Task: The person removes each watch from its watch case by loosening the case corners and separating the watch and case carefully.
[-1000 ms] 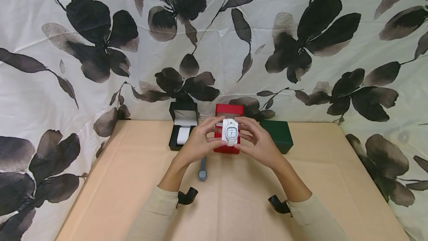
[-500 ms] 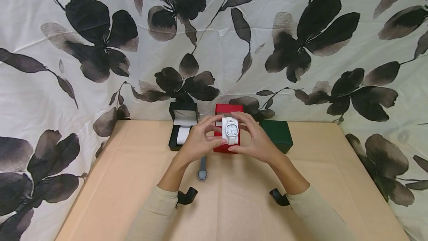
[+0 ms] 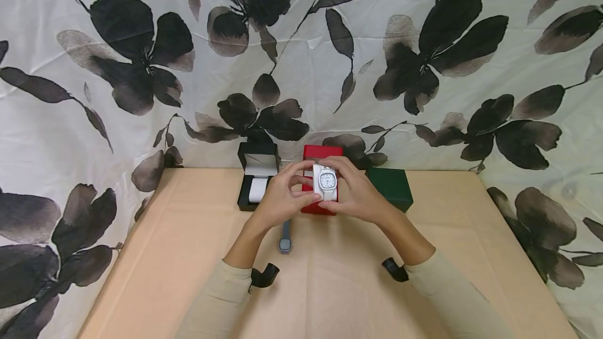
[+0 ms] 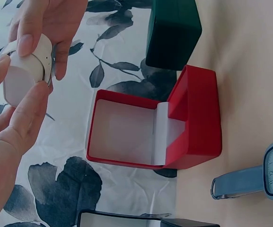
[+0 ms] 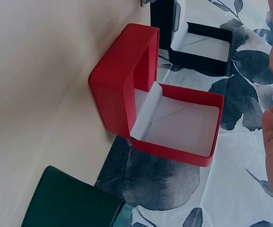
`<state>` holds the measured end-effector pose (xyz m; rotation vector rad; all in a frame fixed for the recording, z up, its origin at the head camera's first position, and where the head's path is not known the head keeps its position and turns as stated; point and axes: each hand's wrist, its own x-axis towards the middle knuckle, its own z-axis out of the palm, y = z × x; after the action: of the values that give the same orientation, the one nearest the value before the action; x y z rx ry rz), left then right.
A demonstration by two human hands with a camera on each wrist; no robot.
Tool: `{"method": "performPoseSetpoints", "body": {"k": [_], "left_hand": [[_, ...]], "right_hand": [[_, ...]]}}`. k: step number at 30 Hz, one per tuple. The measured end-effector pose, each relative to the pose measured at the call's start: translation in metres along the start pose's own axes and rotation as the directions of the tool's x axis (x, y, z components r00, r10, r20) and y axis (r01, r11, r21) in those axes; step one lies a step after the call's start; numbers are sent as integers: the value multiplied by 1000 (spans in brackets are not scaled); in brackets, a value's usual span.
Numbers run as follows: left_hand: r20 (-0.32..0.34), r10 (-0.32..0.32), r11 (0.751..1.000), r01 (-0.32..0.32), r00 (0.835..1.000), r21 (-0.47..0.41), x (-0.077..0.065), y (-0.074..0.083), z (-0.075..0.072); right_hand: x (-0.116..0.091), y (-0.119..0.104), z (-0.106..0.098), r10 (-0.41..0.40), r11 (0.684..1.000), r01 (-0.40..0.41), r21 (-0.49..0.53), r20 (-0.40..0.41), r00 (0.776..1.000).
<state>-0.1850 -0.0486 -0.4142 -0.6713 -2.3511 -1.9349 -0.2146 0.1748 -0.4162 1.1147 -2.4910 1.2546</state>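
A white wristwatch [image 3: 328, 178] wrapped round a white cushion [image 4: 19, 87] is held up between both hands, its square dial towards the head camera. My left hand [image 3: 277, 199] grips it from the left, fingertips on the cushion's end. From the right, my right hand [image 3: 361, 195] pinches the strap side between thumb and fingers. Behind and below it stands an open red watch box [image 3: 322, 151], white-lined, with no cushion showing in its base in the wrist views. A blue-grey watch [image 3: 285, 244] lies flat on the table near my left wrist.
Left of the red box, an open black watch box [image 3: 246, 192] holds a white cushion [image 3: 257, 190]. A closed dark green box [image 3: 390, 187] stands on the right. Behind the peach-covered table [image 3: 339, 286] hangs a floral cloth [image 3: 325, 82].
My right hand has shifted slightly left, its thumb and fingers moving further across the watch. My left hand stays nearly still, and the watch has turned a little.
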Motion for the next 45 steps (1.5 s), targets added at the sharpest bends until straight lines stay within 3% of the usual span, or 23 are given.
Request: {"method": "performPoseSetpoints", "body": {"k": [19, 31, 45], "left_hand": [[-11, -15, 999, 14, 1000, -28, 8, -6, 1], [8, -15, 1000, 15, 1000, 0, 10, -9, 1], [18, 13, 1000, -13, 1000, -3, 13, -11, 4]], "right_hand": [[8, 4, -7, -25, 995, 30, -91, 53, 998], [11, 8, -12, -59, 991, 70, -112, 103, 993], [14, 10, -22, -15, 993, 35, -114, 166, 986]]}}
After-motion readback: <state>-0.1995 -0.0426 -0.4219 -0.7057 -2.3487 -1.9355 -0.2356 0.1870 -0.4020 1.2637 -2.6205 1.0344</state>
